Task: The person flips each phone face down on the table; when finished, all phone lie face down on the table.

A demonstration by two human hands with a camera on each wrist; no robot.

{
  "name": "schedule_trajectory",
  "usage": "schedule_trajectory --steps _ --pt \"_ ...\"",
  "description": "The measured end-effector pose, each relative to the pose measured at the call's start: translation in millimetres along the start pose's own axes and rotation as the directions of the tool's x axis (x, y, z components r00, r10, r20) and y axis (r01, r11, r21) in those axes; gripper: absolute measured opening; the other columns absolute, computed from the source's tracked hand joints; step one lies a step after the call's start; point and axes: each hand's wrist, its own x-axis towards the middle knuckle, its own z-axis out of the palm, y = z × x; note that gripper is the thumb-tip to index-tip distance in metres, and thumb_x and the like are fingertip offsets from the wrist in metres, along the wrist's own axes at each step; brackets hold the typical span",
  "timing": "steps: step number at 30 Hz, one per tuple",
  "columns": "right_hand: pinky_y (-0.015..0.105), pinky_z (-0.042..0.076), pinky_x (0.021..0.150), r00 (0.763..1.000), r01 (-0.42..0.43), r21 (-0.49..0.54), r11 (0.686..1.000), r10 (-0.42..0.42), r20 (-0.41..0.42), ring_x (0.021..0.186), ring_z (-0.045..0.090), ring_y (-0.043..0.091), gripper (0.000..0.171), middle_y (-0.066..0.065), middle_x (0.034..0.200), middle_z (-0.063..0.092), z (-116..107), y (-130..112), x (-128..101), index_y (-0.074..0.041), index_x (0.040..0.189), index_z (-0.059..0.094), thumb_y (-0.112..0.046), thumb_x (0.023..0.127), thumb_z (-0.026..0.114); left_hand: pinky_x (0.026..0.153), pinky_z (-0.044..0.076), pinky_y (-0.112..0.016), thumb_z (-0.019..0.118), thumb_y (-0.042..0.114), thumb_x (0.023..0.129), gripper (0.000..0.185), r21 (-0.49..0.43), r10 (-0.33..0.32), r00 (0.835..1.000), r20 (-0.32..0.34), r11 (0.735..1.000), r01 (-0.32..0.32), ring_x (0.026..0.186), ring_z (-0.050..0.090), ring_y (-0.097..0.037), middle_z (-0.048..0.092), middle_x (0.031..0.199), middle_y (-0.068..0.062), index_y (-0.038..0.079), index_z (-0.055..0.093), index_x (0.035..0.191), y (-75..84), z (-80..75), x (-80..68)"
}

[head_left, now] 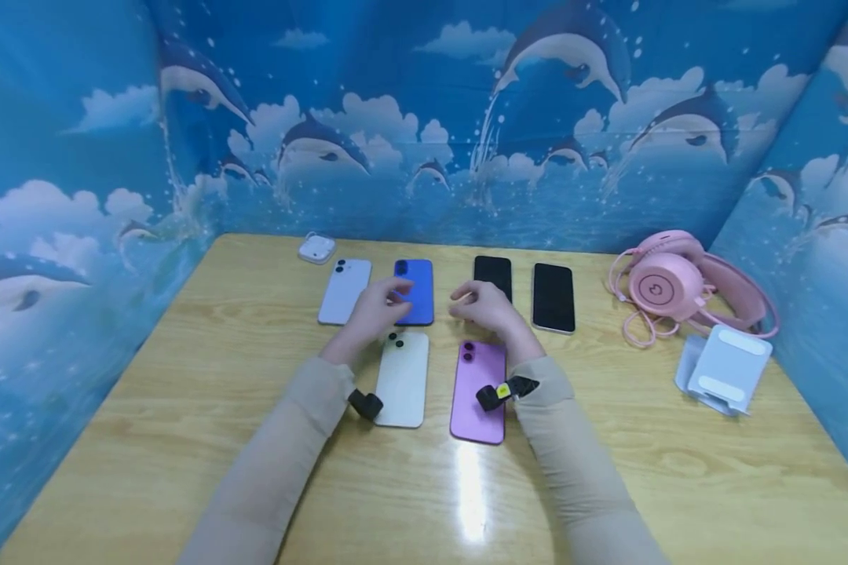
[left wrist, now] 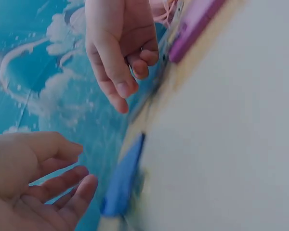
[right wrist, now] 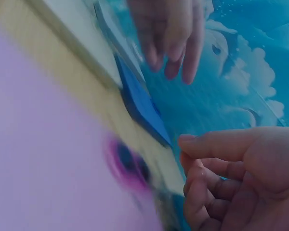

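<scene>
Above the wooden bench (head_left: 184, 439), the left hand (head_left: 374, 310) hovers with loosely curled fingers over the blue phone (head_left: 415, 292) (holding nothing), while the right hand (head_left: 484, 306), equally empty and relaxed, hangs between the purple phone (head_left: 475, 392) and a black phone (head_left: 493, 273).

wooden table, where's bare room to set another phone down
Free: the wooden table left of the white phone, the near edge below the purple phone, and right of it toward the white stand. Crowded: the back row around the blue phone, under both hands.
</scene>
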Motion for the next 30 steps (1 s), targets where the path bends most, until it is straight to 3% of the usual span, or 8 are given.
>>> schedule_trajectory --steps 4,8,12,17,23,30 --pt "0.035 0.047 0.067 0.994 -0.021 -0.167 0.986 0.004 -0.105 0.08 0.057 0.026 0.03 0.013 0.095 0.06 -25.5 11.1 -9.4 -0.002 0.117 0.06 -0.014 0.089 0.065 0.081 0.052 -0.031 0.062 0.013 0.091 0.037 -0.005 0.022 0.999 0.035 1.0 -0.021 0.102 0.056 -0.02 0.06 0.116 -0.007 0.01 0.057 0.128 21.4 18.0 11.1" --pt "0.042 0.049 0.079 0.978 -0.103 -0.308 0.946 0.04 -0.204 0.092 0.058 0.03 0.031 0.017 0.102 0.062 -42.4 25.1 -14.6 0.0 0.118 0.059 -0.015 0.091 0.063 0.08 0.052 -0.03 0.064 0.015 0.092 0.035 -0.019 0.031 0.996 0.078 0.999 -0.03 0.1 0.057 -0.021 0.061 0.109 -0.007 0.009 0.059 0.126 37.1 42.4 21.5" --pt "0.045 0.047 0.087 0.97 -0.176 -0.323 0.93 0.108 -0.216 0.102 0.056 0.032 0.036 0.019 0.111 0.06 -48.9 34.6 -15.2 0.002 0.122 0.057 -0.019 0.092 0.062 0.079 0.052 -0.03 0.065 0.015 0.091 0.035 -0.028 0.043 0.995 0.087 0.999 -0.041 0.099 0.058 -0.022 0.062 0.108 -0.009 0.007 0.06 0.125 43.9 65.3 33.9" --pt "0.042 0.049 0.085 0.974 -0.181 -0.324 0.929 0.124 -0.187 0.091 0.062 0.025 0.043 0.016 0.103 0.065 -48.2 36.2 -13.2 0.005 0.124 0.057 -0.023 0.091 0.064 0.083 0.052 -0.034 0.065 0.016 0.091 0.038 -0.021 0.015 0.998 0.059 1.0 -0.014 0.102 0.059 -0.024 0.062 0.112 -0.014 0.004 0.06 0.126 50.3 85.0 45.1" --pt "0.038 0.049 0.079 0.976 -0.181 -0.301 0.936 0.135 -0.168 0.071 0.062 0.017 0.048 0.01 0.086 0.067 -49.5 36.5 -12.3 0.005 0.124 0.055 -0.026 0.09 0.066 0.087 0.05 -0.034 0.065 0.012 0.09 0.039 0.042 0.021 0.999 0.036 0.999 -0.023 0.102 0.058 -0.023 0.062 0.112 -0.016 -0.002 0.058 0.126 54.0 96.9 51.7" --pt "0.039 0.049 0.079 0.979 -0.162 -0.273 0.948 0.12 -0.166 0.074 0.063 0.019 0.047 0.016 0.101 0.064 -53.0 36.3 -13.6 0.004 0.124 0.054 -0.024 0.089 0.067 0.087 0.05 -0.033 0.067 0.003 0.085 0.034 -0.019 0.043 0.999 -0.014 0.999 -0.043 0.097 0.058 -0.021 0.063 0.113 -0.017 -0.003 0.064 0.118 45.7 105.3 54.7"
